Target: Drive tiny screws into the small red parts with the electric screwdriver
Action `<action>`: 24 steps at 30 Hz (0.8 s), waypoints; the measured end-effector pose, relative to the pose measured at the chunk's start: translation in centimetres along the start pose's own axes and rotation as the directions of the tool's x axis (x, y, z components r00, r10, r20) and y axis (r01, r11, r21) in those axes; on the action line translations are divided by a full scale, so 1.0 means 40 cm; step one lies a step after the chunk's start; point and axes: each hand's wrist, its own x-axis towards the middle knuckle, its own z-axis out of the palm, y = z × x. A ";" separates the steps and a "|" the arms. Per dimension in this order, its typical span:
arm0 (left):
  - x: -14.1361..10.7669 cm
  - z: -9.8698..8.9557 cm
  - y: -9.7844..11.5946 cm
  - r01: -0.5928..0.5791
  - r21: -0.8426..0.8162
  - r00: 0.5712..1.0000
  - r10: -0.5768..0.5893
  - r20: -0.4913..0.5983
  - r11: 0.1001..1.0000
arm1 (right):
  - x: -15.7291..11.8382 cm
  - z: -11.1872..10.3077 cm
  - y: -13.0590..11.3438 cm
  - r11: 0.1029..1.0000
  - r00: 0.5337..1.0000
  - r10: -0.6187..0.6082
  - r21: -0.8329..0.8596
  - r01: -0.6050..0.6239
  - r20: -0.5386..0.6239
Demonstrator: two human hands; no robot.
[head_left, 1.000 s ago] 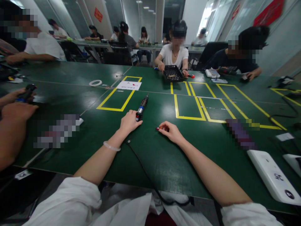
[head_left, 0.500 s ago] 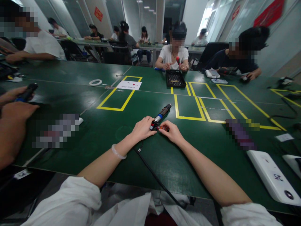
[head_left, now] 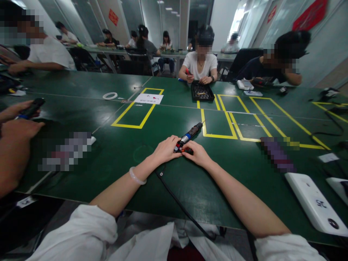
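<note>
An electric screwdriver (head_left: 191, 133) with its housing open lies slantwise between my hands, its thin bit pointing to the far right. A silver and blue motor section shows along its body. My left hand (head_left: 166, 149) is closed around its near end. At that same end, my right hand (head_left: 198, 153) pinches with thumb and forefinger near small red and orange parts. The fingers hide exactly what the pinch holds. A black cord (head_left: 176, 199) runs from under my left hand toward the table's near edge.
A marked white power bank (head_left: 317, 204) and a blurred phone (head_left: 277, 154) lie at right. Another blurred phone (head_left: 66, 150) lies at left, by a co-worker's hands (head_left: 20, 123). Farther off are a black parts tray (head_left: 202, 98), a paper sheet (head_left: 149, 98) and a tape roll (head_left: 110, 96).
The screwdriver has shifted slightly to the right, and its bit now shows. My right fingers have moved slightly left along its near end. The person opposite has moved a red-handled tool leftward.
</note>
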 end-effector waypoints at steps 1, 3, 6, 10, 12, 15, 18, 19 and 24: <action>0.000 0.001 0.000 0.001 0.001 1.000 -0.001 0.002 1.000 | -0.001 -0.001 0.001 1.000 1.000 -0.013 0.002 0.013 0.006; -0.001 0.002 -0.001 -0.002 -0.002 1.000 0.002 0.006 1.000 | -0.002 -0.002 0.004 1.000 1.000 -0.027 0.003 0.027 0.011; 0.000 0.002 -0.002 -0.015 -0.006 1.000 0.016 0.006 1.000 | -0.002 0.003 0.008 1.000 1.000 -0.023 -0.004 0.023 -0.001; -0.002 0.002 0.001 -0.034 0.008 0.999 0.034 0.002 0.999 | 0.000 0.011 0.014 1.000 1.000 0.002 -0.005 -0.002 -0.016; -0.003 0.004 0.004 -0.043 0.028 0.999 0.043 -0.004 0.999 | 0.001 0.013 0.017 1.000 1.000 0.022 -0.009 -0.022 -0.018; -0.005 0.008 0.007 -0.040 0.065 0.999 0.041 -0.006 0.997 | 0.001 0.011 0.018 0.999 0.999 0.040 -0.021 -0.040 -0.022; -0.003 0.014 0.006 -0.018 0.082 1.000 0.018 0.000 0.996 | 0.000 0.007 0.016 0.999 0.999 0.045 -0.023 -0.046 -0.030; -0.002 0.015 0.005 -0.011 0.080 1.000 0.011 0.001 0.997 | -0.002 0.006 0.015 0.999 0.998 0.048 -0.019 -0.049 -0.033; 0.006 0.015 -0.005 0.005 0.050 1.000 -0.005 0.012 0.999 | -0.008 -0.001 0.015 0.997 0.997 0.068 0.024 -0.067 -0.035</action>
